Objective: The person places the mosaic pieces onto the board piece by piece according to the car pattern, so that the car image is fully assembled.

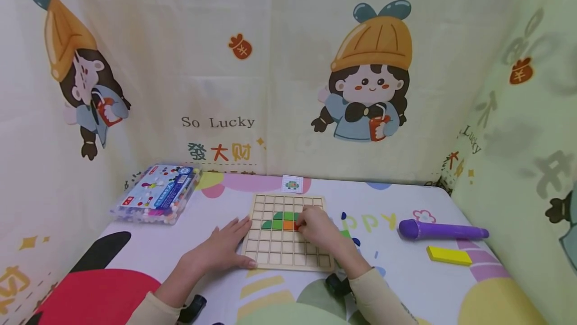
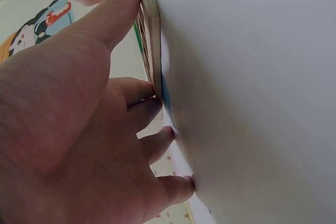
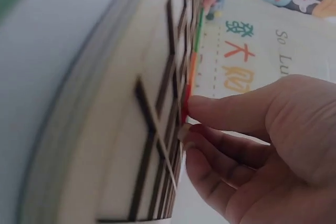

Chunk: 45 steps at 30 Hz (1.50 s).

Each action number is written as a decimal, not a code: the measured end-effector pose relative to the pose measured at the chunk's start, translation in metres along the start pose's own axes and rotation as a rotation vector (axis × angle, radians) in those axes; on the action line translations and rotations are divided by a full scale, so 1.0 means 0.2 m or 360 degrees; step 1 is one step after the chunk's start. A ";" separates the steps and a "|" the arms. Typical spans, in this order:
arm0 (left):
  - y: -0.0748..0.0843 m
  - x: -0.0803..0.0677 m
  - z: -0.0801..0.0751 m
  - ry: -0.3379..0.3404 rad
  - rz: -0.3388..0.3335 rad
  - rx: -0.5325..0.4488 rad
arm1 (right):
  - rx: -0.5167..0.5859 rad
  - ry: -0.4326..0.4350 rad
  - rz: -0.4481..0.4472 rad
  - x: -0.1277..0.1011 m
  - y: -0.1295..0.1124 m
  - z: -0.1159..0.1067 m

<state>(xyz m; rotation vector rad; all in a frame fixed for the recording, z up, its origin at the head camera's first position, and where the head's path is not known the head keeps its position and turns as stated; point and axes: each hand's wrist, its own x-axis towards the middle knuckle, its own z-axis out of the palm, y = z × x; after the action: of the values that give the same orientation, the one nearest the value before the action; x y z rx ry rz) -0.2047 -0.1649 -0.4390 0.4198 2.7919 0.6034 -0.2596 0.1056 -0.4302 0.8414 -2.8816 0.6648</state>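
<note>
A wooden grid board [image 1: 266,259] lies on the table with several green tiles [image 1: 277,225] and an orange tile [image 1: 287,225] set in its middle squares. Beside the orange one, my right hand [image 1: 320,230] pinches a red tile [image 3: 186,100] between thumb and fingers, down at the grid. My left hand [image 1: 223,246] rests along the board's left side with fingers extended; its thumb lies at the near corner. In the left wrist view, that hand [image 2: 79,129] touches the board's edge [image 2: 153,51]. Behind the board is a small card [image 1: 292,184] with a green figure on a grid.
Right of the board, partly behind my right arm, lie loose green and dark blue pieces [image 1: 356,241]. Farther right are a purple microphone-shaped object [image 1: 444,230] and a yellow block [image 1: 448,255]. A clear plastic case [image 1: 158,192] of small pieces sits at the back left, near the curtain.
</note>
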 end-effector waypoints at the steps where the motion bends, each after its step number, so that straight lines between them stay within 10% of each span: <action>1: 0.00 0.00 0.00 -0.0001 0.0001 -0.0002 | 0.0013 -0.0012 0.0003 0.00 0.00 -0.01; 35: 0.01 -0.03 -0.01 0.0005 0.0008 -0.0027 | 0.0092 -0.0273 0.0469 -0.15 0.32 -0.31; 45: 0.01 -0.03 -0.01 0.0013 0.0015 -0.0021 | 0.0186 -0.0261 0.0368 -0.14 0.34 -0.25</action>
<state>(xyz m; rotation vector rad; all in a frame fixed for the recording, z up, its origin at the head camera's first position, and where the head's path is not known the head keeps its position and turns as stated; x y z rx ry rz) -0.1998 -0.1648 -0.4357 0.4288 2.7936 0.6263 -0.2744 0.1920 -0.4173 0.6046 -3.1476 0.8288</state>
